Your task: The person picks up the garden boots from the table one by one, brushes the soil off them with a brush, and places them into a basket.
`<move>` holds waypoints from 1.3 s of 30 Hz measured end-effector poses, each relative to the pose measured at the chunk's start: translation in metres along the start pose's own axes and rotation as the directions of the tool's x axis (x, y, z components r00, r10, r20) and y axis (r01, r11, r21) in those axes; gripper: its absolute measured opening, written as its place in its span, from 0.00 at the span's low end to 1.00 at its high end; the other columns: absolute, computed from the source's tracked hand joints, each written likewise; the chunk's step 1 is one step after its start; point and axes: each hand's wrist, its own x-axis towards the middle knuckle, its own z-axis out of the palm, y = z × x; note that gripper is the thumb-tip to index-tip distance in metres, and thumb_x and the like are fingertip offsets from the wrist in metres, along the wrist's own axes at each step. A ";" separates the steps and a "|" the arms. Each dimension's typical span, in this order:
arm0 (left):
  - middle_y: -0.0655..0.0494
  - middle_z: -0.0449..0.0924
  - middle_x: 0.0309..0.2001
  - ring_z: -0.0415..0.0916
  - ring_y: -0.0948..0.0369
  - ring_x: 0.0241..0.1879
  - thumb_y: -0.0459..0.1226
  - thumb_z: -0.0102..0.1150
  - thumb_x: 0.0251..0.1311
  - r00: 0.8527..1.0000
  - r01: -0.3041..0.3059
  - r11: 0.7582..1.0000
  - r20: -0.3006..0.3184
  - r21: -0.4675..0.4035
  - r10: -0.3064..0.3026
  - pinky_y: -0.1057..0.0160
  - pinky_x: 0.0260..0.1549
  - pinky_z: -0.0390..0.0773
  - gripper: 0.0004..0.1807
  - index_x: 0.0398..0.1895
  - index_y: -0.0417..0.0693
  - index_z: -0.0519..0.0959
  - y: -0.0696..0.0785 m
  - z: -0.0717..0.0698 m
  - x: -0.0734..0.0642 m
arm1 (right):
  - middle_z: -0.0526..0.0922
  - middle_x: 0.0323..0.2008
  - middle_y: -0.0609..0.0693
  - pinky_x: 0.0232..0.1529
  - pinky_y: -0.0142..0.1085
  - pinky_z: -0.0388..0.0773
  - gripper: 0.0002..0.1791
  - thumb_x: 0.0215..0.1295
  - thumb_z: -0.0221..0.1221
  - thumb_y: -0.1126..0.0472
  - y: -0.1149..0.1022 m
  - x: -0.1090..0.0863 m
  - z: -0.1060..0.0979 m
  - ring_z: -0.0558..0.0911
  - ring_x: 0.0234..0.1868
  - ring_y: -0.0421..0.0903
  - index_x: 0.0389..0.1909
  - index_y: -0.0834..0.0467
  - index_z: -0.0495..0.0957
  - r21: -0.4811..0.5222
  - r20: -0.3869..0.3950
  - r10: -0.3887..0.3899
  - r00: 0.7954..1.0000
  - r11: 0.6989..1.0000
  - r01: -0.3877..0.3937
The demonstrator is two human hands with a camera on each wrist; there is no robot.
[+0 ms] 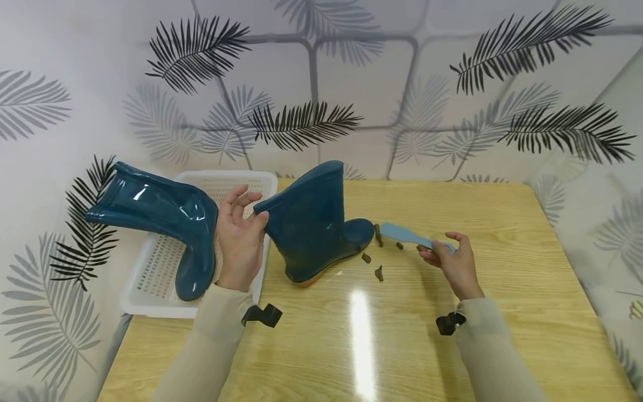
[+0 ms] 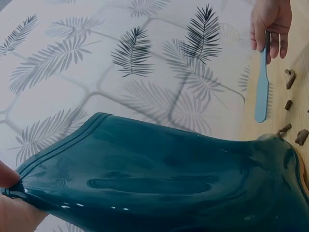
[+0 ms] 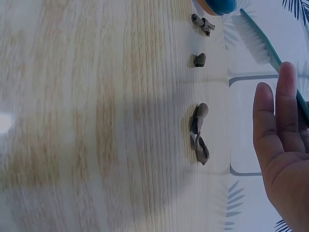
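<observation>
My left hand [image 1: 242, 237] pinches the top rim of a dark teal rubber boot [image 1: 313, 218] between thumb and fingers. The boot stands on its sole on the table, toe pointing right, its shaft pulled wide toward the left. In the left wrist view the thumb and a finger grip a corner of that rim. My right hand [image 1: 454, 265] holds a light blue brush [image 1: 409, 234] by its handle, the head close to the boot's toe. White bristles [image 3: 253, 41] show in the right wrist view. Several small brown clumps [image 1: 379, 273] lie on the table around the toe.
A white plastic basket [image 1: 133, 301] stands at the left of the wooden table [image 1: 492, 223]. A second teal boot [image 1: 193, 251] leans in it, its shaft sticking out over the left rim. A wall with a leaf pattern [image 1: 361, 78] closes off the back.
</observation>
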 end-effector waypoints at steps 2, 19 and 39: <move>0.50 0.71 0.48 0.66 0.63 0.23 0.13 0.49 0.58 1.000 -0.021 1.000 0.011 -0.021 0.021 0.75 0.19 0.65 0.27 0.55 0.46 0.69 -0.001 0.004 0.002 | 0.86 0.34 0.46 0.47 0.34 0.82 0.29 0.79 0.47 0.62 0.001 -0.001 -0.001 0.87 0.37 0.41 0.70 0.61 0.43 0.005 -0.006 -0.001 1.000 1.000 0.001; 0.55 0.66 0.46 0.72 0.65 0.28 0.12 0.44 0.59 0.986 -0.003 0.996 0.168 -0.088 0.018 0.78 0.21 0.69 0.29 0.55 0.50 0.63 0.015 0.018 0.011 | 0.86 0.31 0.47 0.44 0.32 0.83 0.28 0.78 0.46 0.63 0.006 -0.006 -0.003 0.87 0.34 0.38 0.70 0.62 0.44 0.008 -0.047 0.010 0.999 1.000 -0.010; 0.53 0.65 0.44 0.83 0.50 0.44 0.13 0.39 0.61 0.910 0.001 0.957 0.397 -0.291 0.120 0.59 0.47 0.83 0.28 0.55 0.51 0.63 0.018 0.023 0.013 | 0.84 0.36 0.50 0.45 0.32 0.82 0.31 0.79 0.47 0.62 0.009 -0.007 0.000 0.87 0.35 0.37 0.72 0.64 0.43 -0.009 -0.050 0.012 0.999 1.000 -0.013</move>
